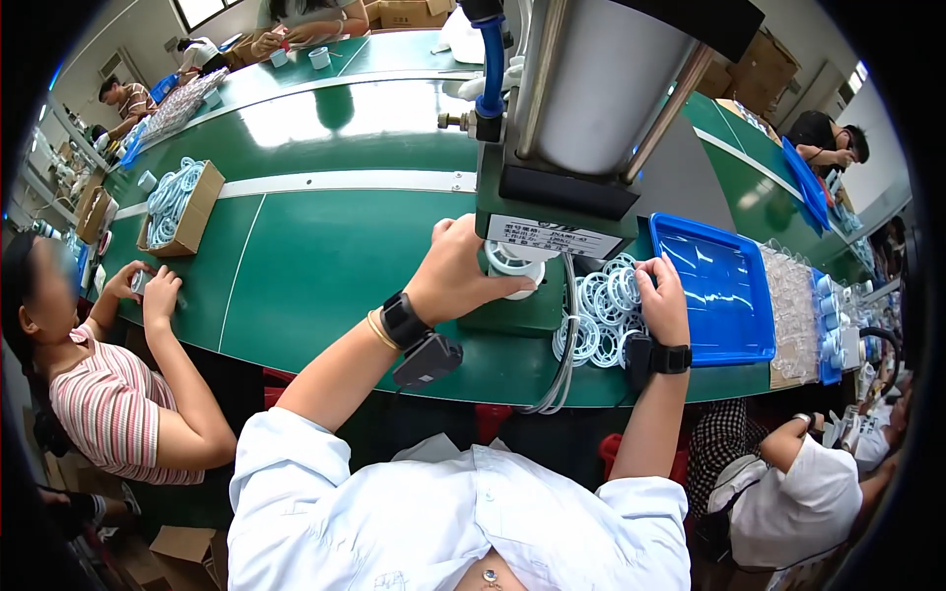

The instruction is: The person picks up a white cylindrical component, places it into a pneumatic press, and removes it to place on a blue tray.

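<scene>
My left hand point(459, 271) is wrapped around a white round plastic part point(514, 266) under the head of a bench press point(557, 177). Its thumb lies across the near side of the part, which sits over the press's green base point(512, 313). To the right, the fingers of my right hand point(662, 295) close on the edge of a light-blue plastic spoked ring point(623, 288). That ring is at the right side of a pile of similar rings point(581, 335) on the table. The press head hides the top of the white part.
Grey cables point(564, 369) hang between the press and the ring pile. A blue tray point(714, 295) lies right of my right hand, with clear plastic pieces point(791, 310) beyond it. At left, a co-worker handles a small part near a cardboard box point(187, 212) of light-blue rings.
</scene>
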### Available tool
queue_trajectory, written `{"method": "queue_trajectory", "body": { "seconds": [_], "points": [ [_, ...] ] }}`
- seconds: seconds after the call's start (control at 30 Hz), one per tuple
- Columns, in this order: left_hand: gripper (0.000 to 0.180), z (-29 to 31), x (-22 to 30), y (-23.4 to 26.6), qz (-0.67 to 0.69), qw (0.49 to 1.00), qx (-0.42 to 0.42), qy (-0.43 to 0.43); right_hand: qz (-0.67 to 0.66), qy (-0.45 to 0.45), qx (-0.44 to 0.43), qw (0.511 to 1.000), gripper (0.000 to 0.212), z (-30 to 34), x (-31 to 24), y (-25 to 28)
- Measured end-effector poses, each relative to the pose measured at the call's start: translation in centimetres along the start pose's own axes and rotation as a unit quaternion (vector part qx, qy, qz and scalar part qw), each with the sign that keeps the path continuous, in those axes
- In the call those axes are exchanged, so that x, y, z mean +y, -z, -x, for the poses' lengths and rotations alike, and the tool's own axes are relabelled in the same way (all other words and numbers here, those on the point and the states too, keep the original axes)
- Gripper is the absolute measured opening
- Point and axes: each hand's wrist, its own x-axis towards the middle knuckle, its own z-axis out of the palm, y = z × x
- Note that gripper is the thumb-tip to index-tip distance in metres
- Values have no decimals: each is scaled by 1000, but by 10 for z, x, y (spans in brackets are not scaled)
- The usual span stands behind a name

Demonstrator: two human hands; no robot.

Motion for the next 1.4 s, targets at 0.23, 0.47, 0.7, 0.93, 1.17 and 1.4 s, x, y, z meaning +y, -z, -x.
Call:
{"method": "queue_trajectory", "body": {
  "seconds": [0.23, 0.47, 0.7, 0.93, 1.17, 1.4],
  "points": [
    [61, -1, -6, -14, -36, 999, -8, -29, -76, -1, -9, 997, 13, -3, -6, 4],
    [68, 11, -31, -12, 36, 999, -20, -15, -80, 43, -97, 991, 26, -7, -40, -3],
    [38, 66, -38, 32, 319, 933, 138, 95, 26, 63, -178, 982, 40, -8, -41, -11],
    [33, 249, -53, 33, 729, 631, -101, 244, 55, 106, -123, 985, 26, -2, -43, -14],
    [40, 504, -147, -58, 449, 521, 213, 694, 66, 106, -119, 985, 27, -4, -49, -12],
    [39, 528, -172, -71, 419, 550, 190, 697, 62, 105, -117, 986, 28, -4, -50, -15]
  ]
}}
